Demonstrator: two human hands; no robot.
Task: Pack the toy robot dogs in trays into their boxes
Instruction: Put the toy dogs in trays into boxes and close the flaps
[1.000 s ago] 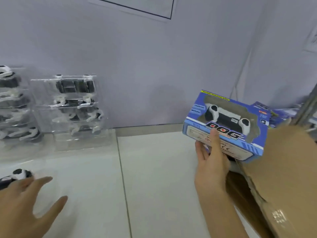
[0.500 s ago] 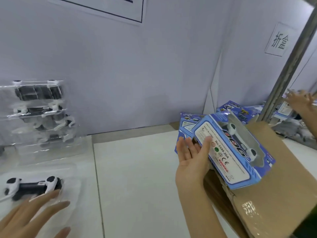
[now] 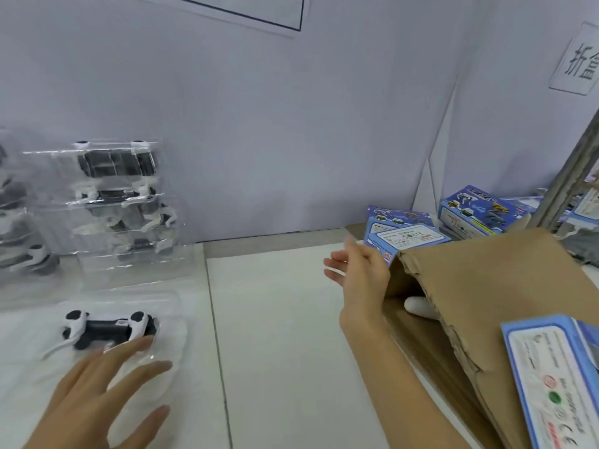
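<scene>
Our left hand (image 3: 94,396) lies spread, empty, fingertips touching the clear tray (image 3: 168,322) holding the toy dog (image 3: 107,328); our right hand (image 3: 359,270) is open, empty. The flimsy, slippery tray probably wants gripping by its rims.

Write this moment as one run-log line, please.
left hand: open, fingertips at tray with toy dog | right hand: open, empty, beside cardboard carton | blue box: lower right
</scene>
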